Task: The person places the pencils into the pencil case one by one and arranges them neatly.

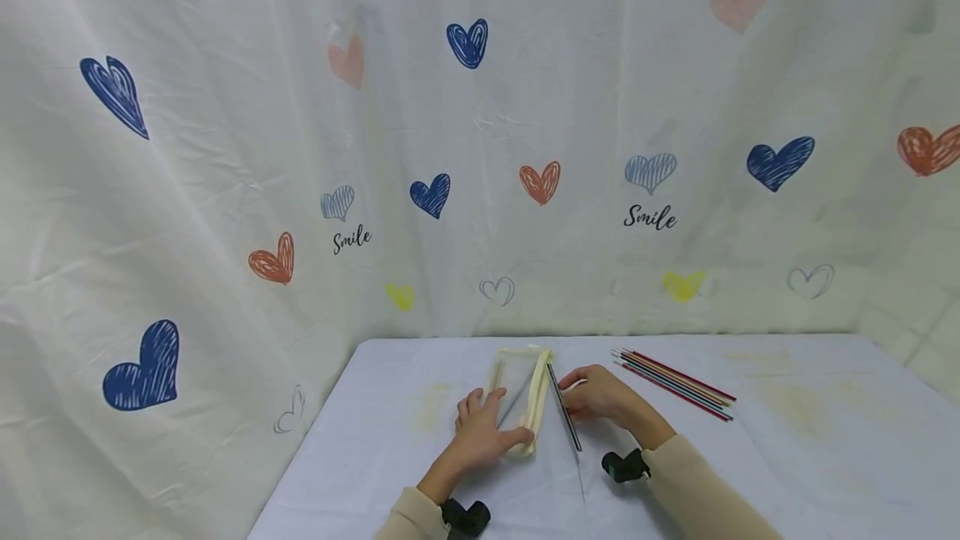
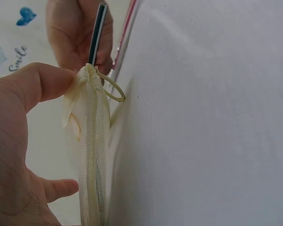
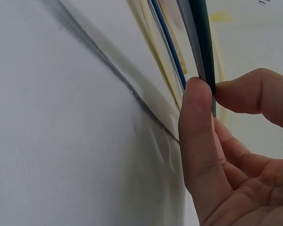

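A cream see-through zipper pouch (image 1: 538, 402) lies on the table, its mesh zipper edge (image 2: 95, 141) showing in the left wrist view. My left hand (image 1: 480, 432) spans the pouch with fingers spread. Its thumb presses the zipper edge at the near end, beside a small cord loop (image 2: 117, 92). A slim pencil-like stick (image 1: 516, 398) shows inside the pouch. Just right of the pouch, my right hand (image 1: 596, 394) pinches a dark green and silver pencil (image 1: 564, 407) between thumb and fingers. The pencil slants alongside the zipper edge.
Several pencils (image 1: 675, 384) in red, dark and silvery colours lie side by side on the white-covered table (image 1: 810, 440), right of my right hand. A white curtain (image 1: 585, 107) printed with hearts hangs behind. Each wrist wears a black camera (image 1: 624, 467).
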The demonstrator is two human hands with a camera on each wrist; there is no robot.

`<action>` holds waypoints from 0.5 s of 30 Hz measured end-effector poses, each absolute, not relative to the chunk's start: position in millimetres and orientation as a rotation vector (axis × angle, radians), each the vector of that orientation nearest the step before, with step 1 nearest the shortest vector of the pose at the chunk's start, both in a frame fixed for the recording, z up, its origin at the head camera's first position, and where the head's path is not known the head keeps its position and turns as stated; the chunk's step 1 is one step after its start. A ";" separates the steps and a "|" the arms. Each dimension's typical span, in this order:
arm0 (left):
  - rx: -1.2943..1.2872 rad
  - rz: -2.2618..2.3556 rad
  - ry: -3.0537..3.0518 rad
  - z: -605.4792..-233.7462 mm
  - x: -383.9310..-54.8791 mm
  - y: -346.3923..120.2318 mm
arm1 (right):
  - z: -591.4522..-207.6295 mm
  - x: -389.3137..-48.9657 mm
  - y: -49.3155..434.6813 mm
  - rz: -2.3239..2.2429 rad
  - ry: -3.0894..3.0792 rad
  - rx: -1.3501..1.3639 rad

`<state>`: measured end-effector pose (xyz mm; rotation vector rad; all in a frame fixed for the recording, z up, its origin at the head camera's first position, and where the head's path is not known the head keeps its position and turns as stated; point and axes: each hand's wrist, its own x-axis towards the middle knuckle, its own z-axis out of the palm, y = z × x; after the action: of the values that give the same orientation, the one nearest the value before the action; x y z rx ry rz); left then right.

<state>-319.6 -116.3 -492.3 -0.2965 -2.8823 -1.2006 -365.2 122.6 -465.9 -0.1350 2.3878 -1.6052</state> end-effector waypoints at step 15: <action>-0.279 -1.206 -2.884 -494.9 -321.5 -115.0 | -470.6 -378.2 96.0 -1.721 2.331 0.075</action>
<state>-321.5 -115.0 -494.9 -0.2791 -2.8844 -1.2057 -378.2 96.0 -470.6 0.0754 2.3310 -1.7205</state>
